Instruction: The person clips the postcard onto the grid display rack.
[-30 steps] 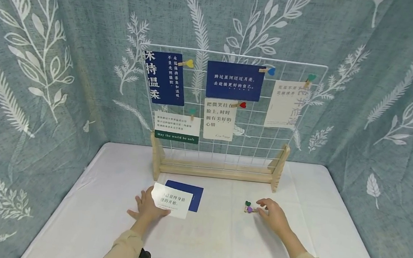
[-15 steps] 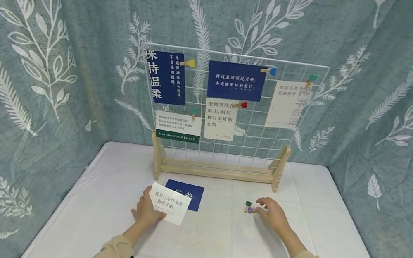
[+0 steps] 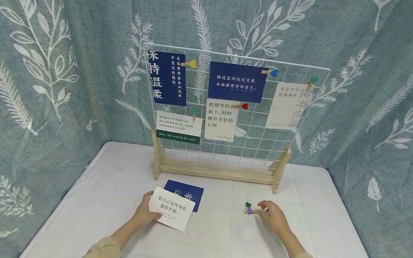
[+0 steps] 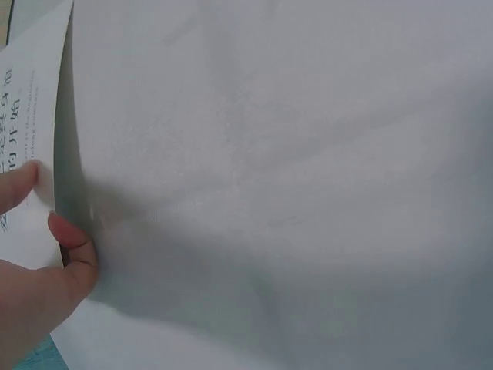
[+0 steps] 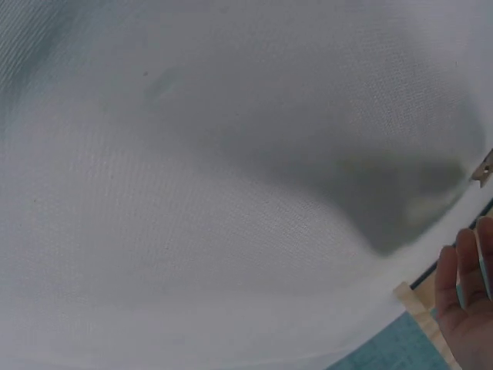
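Note:
My left hand (image 3: 145,213) pinches a white card (image 3: 172,208) printed with dark characters at its left edge. The card is tilted and partly covers a blue card (image 3: 194,194) on the table. In the left wrist view the thumb (image 4: 17,187) lies on the card's face and a curled finger (image 4: 77,247) is behind its edge. My right hand (image 3: 275,218) pinches the wooden tail of a purple heart clothespin (image 3: 250,211); its other fingers hang loose. Beside it lies a green heart clothespin (image 3: 247,205). The right wrist view shows only a wooden tip (image 5: 484,169) and loose fingers (image 5: 466,270).
A white wire grid rack (image 3: 249,149) on a wooden base (image 3: 217,173) stands at the back of the white table (image 3: 217,246). Several cards hang on it from heart clothespins, among them a blue card (image 3: 237,82). A patterned curtain (image 3: 98,52) surrounds the table.
My left hand has drawn the white card towards me, and its face has turned more fully into view. More of the blue card beneath shows. The right hand has hardly moved.

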Demonstrator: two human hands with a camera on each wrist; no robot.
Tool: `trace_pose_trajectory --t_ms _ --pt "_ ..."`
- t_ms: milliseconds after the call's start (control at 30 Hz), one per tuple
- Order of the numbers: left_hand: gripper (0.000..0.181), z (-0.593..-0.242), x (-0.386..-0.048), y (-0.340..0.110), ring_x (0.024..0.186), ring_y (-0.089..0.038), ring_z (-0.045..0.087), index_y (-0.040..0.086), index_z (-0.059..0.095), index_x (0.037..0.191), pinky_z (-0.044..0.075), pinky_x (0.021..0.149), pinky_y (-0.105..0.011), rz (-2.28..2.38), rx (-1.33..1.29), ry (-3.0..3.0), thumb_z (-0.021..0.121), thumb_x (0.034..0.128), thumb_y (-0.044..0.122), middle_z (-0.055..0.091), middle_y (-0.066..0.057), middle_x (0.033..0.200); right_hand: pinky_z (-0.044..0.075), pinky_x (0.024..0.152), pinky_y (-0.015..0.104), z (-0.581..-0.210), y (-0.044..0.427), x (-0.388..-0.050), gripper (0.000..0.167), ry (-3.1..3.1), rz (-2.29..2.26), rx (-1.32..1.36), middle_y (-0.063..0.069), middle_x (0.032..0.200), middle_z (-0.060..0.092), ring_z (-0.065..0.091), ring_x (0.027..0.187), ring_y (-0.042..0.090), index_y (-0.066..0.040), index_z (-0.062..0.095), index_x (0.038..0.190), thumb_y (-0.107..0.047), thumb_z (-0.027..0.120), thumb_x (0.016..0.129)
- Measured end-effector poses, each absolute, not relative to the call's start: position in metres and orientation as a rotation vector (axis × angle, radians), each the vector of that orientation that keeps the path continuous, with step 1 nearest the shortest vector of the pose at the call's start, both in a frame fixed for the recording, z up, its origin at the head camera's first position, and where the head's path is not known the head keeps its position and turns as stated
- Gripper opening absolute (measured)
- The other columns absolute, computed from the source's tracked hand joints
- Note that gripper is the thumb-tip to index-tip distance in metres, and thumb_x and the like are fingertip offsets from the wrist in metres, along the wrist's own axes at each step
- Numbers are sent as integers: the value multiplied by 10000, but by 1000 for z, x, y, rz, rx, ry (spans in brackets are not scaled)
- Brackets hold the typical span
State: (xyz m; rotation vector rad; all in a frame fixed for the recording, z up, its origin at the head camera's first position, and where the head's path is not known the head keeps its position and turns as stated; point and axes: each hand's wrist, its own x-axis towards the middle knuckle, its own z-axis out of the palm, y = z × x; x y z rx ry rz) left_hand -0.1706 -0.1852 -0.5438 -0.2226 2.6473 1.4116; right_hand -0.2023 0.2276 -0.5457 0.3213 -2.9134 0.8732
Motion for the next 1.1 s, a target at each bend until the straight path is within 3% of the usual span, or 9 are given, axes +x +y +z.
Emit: trace_pose_trajectory --t_ms 200,333,433,533,667,800,1100 --pt "821 -542 -166 -185 1302 -533 287 -105 198 1405 226 1102 -597 1463 -231 2575 655 724 -57 325 -368 1396 517 747 422 -547 229 -204 165 -2929 868 295 120 890 658 613 822 256 0 657 986 -42 664 827" --pt "800 -537 -164 -183 1263 -511 365 -79 194 1420 296 1077 -582 1497 -265 2533 634 752 -43 378 -354 1363 516 751 427 -547 228 -204 166 -2936 871 298 122 892 658 612 825 260 0 656 986 -37 665 824" --pt "734 -534 -163 -181 1159 -471 467 -76 213 1415 433 969 -523 1483 -266 2546 597 793 -14 427 -347 1302 515 749 433 -548 227 -204 156 -2929 878 319 123 889 659 614 823 264 0 658 974 -24 663 820" --pt "658 -530 -163 -178 1020 -376 543 -86 245 1397 513 787 -390 1478 -232 2583 568 833 25 463 -335 1245 515 755 440 -549 225 -204 148 -2929 888 322 122 887 661 616 828 270 -2 662 963 -19 662 817" --pt "579 -523 -163 -172 823 -234 568 -75 288 1377 490 620 -268 1538 -171 2597 540 866 30 527 -299 1147 515 764 445 -551 224 -204 139 -2936 894 324 117 882 661 616 831 273 -4 665 952 -26 669 814" --pt "504 -516 -161 -166 734 -154 548 -50 337 1345 453 577 -222 1612 -116 2590 518 875 -17 588 -263 1091 510 768 452 -552 222 -204 127 -2928 884 346 116 874 660 609 824 274 -3 666 937 -31 673 813" --pt "443 -504 -164 -157 685 -143 535 -54 370 1299 440 565 -191 1694 -61 2586 511 880 -65 607 -269 1066 509 807 459 -551 220 -207 88 -2957 892 346 109 862 662 610 834 266 0 674 896 -37 677 817"
